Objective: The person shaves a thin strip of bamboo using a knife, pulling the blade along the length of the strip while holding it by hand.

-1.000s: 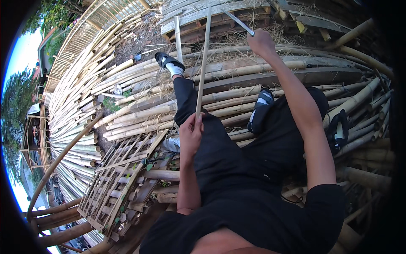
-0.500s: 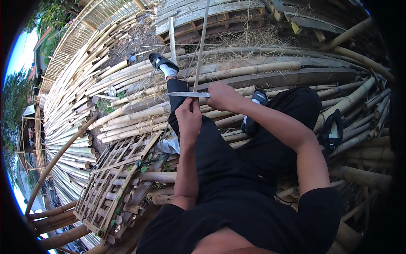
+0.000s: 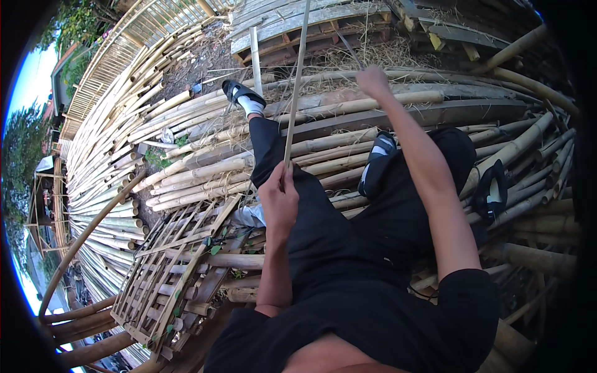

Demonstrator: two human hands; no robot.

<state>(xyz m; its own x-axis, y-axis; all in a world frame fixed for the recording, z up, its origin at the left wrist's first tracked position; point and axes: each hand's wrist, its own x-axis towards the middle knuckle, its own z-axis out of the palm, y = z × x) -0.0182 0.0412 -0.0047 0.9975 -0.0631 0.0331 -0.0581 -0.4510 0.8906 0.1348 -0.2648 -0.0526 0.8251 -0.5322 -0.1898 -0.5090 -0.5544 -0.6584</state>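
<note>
My left hand (image 3: 279, 202) pinches the lower end of a long, thin bamboo strip (image 3: 296, 93) above my left thigh. The strip stands nearly upright and runs out past the top edge of the picture. Farther ahead and to the right, my right hand (image 3: 374, 82) is closed around the handle of a knife (image 3: 351, 51). Its narrow blade points up and away, apart from the strip, and my fist hides the handle. Another pale flat strip (image 3: 255, 61) stands left of the held one, beyond my sandalled left foot (image 3: 244, 96).
Bamboo poles (image 3: 205, 168) lie in rows under and around my legs. A slatted bamboo frame (image 3: 180, 273) is at my left, beside a curved pole (image 3: 90, 233). Wooden pallets (image 3: 311, 25) stand ahead, with dry straw nearby. A loose sandal (image 3: 493, 193) rests at the right.
The knife has swung away from the strip, forward and to the right, with my right hand. My left hand has come slightly nearer to me, still pinching the strip's end.
</note>
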